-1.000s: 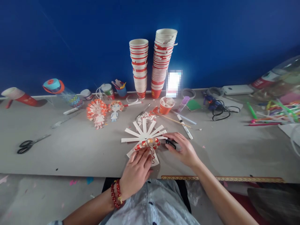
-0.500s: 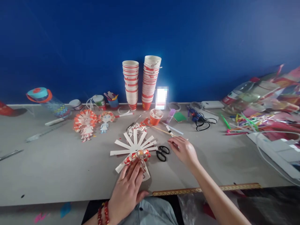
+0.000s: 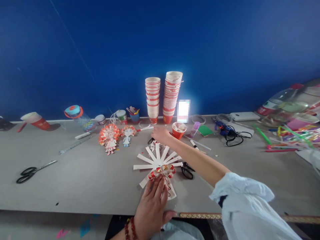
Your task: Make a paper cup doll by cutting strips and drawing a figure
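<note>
My left hand [image 3: 153, 200] lies flat, fingers stretched out, on the lower part of a white cut-paper piece [image 3: 147, 166] whose straight strips fan outward. Red and white curled strips [image 3: 162, 170] sit just beyond my fingertips, and dark lines are drawn on the paper's lower flap. My right hand [image 3: 161, 135] reaches across to the far side of the fan, beside the end of a red and white marker [image 3: 146, 129]. Its fingertips point down and are too unclear to show a grip. Paper scraps lie below it. Black-handled scissors [image 3: 187, 171] rest partly under the fan.
Two tall stacks of paper cups [image 3: 153, 100] stand by the blue wall. A red cup of scraps [image 3: 178, 130] is right of my right hand. Two paper dolls [image 3: 110, 138], a water bottle [image 3: 78, 116] and more scissors [image 3: 35, 171] lie left. A glue gun [image 3: 226, 131] lies right.
My right hand has moved left and away from me, from beside the black-and-white pen to the red and white marker. My left hand stays on the paper. The view has turned left.
</note>
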`<act>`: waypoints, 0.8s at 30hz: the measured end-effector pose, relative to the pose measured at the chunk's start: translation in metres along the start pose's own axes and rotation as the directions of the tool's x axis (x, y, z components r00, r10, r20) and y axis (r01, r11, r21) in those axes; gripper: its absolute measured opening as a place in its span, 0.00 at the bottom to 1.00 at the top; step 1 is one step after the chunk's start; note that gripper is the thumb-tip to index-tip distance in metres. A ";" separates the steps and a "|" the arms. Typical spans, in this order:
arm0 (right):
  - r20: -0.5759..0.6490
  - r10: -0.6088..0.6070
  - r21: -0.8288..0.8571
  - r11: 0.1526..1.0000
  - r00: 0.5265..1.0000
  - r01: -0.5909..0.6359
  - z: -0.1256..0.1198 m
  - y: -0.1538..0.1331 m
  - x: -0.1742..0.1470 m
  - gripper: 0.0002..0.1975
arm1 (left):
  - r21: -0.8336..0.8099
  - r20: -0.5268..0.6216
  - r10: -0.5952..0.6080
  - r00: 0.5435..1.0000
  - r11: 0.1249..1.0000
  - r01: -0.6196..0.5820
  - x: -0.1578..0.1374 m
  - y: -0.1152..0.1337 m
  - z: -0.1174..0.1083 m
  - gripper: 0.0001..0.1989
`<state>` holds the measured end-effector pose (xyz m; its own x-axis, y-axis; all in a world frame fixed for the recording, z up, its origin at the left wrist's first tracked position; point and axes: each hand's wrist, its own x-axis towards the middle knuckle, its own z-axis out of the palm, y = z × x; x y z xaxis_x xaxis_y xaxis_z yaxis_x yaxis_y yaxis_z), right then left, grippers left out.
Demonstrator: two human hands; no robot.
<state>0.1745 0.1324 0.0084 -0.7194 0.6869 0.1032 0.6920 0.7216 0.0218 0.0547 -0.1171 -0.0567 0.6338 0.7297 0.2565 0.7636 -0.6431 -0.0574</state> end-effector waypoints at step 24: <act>0.112 0.423 0.545 0.730 0.899 -0.411 -0.016 -0.010 -0.234 0.15 | -0.072 0.077 -0.082 0.994 0.994 0.087 0.003 0.003 -0.004 0.32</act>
<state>0.3366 -0.0372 0.0002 -0.3610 0.9325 -0.0097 0.7689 0.2918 -0.5689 0.0583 -0.1182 -0.0523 0.5768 0.7955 0.1855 0.8052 -0.5920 0.0350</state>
